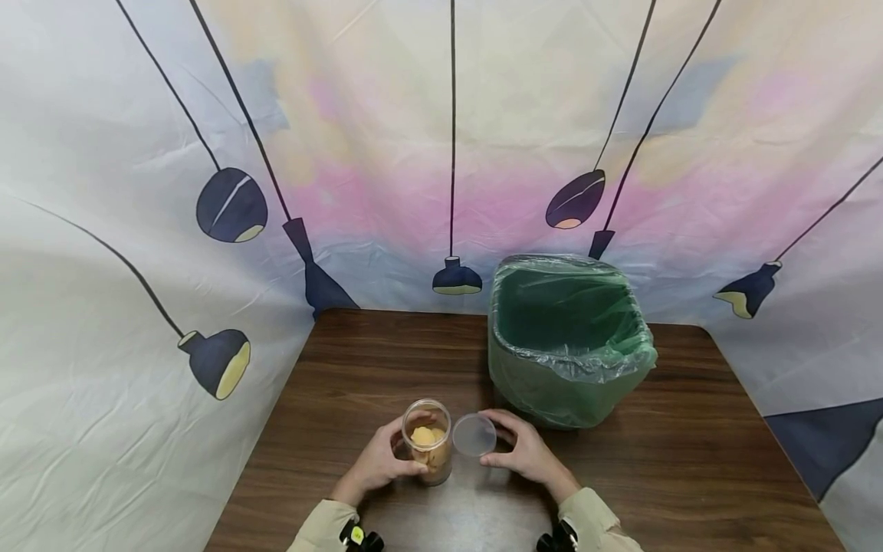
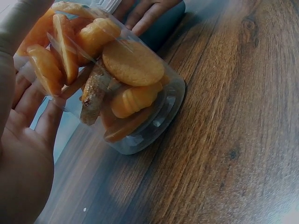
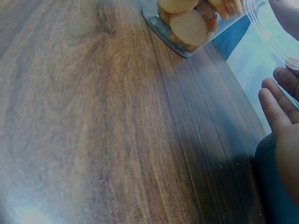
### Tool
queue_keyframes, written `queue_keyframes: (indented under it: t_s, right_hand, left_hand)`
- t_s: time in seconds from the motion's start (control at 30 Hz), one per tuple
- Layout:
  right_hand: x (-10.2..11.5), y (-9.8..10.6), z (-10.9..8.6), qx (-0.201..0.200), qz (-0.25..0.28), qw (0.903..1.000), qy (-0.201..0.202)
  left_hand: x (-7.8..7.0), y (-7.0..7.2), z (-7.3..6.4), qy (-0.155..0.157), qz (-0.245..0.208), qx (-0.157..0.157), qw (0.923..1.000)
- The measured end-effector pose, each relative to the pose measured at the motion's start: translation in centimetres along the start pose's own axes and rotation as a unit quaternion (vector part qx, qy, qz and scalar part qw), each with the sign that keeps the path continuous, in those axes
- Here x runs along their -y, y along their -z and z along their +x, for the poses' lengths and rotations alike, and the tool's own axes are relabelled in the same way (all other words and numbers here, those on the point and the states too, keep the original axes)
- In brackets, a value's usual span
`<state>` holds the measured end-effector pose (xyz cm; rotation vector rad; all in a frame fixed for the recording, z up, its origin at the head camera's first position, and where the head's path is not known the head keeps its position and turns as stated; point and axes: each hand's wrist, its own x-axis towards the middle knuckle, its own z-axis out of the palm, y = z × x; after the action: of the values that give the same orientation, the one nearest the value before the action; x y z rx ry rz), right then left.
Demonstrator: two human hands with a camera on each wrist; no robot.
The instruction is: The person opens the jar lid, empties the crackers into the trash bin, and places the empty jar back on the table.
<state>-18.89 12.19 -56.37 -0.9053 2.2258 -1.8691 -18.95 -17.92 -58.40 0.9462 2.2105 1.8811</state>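
Observation:
A clear plastic jar (image 1: pixel 436 465) of golden cookies stands upright on the table with its mouth uncovered. My left hand (image 1: pixel 381 458) grips it from the left, thumb in front and fingers behind. Seen close in the left wrist view, the cookies (image 2: pixel 133 63) are round and shell-shaped, with one sugared piece among them. Just right of the jar, my right hand (image 1: pixel 520 450) pinches a round translucent lid (image 1: pixel 474 435) by its edge. In the right wrist view the lid (image 3: pixel 266 35) is beside the jar's upper part; whether they touch I cannot tell.
Behind my right hand, a green bin (image 1: pixel 552 391) lined with a clear plastic bag stands on the brown wooden table (image 1: pixel 386 353). A cloth backdrop (image 1: pixel 386 153) printed with hanging lamps rises along the table's back and sides.

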Motion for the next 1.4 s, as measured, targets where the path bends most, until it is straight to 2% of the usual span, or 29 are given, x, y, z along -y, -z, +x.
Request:
queue_keyframes:
  t_s: [0.1, 0.33, 0.6, 0.93, 1.17, 1.4]
  right_hand:
    - [-0.2, -0.1, -0.1, 0.001, 0.001, 1.0000, -0.004]
    - [-0.9, -0.2, -0.3, 0.004, 0.010, 0.9999, -0.007]
    - [-0.7, -0.1, -0.4, 0.007, 0.003, 0.9997, -0.023]
    - [-0.9, 0.2, -0.5, 0.003, -0.013, 0.9995, -0.029]
    - [-1.2, 0.5, -0.7, -0.001, -0.030, 0.9992, -0.028]
    - [-1.3, 0.5, -0.9, 0.003, -0.047, 0.9984, -0.033]
  left_hand:
    - [-0.1, 0.0, 0.0, -0.003, 0.004, 0.002, 1.0000]
    - [0.0, 0.1, -0.1, 0.021, 0.000, -0.002, 0.9998]
    - [-0.2, 0.0, 0.0, 0.027, 0.015, -0.009, 0.9995]
    - [-0.1, 0.0, 0.0, 0.025, 0.015, -0.008, 0.9995]
    - [-0.2, 0.1, 0.0, 0.028, -0.010, -0.011, 0.9995]
    - [-0.2, 0.0, 0.0, 0.016, -0.001, -0.005, 0.9999]
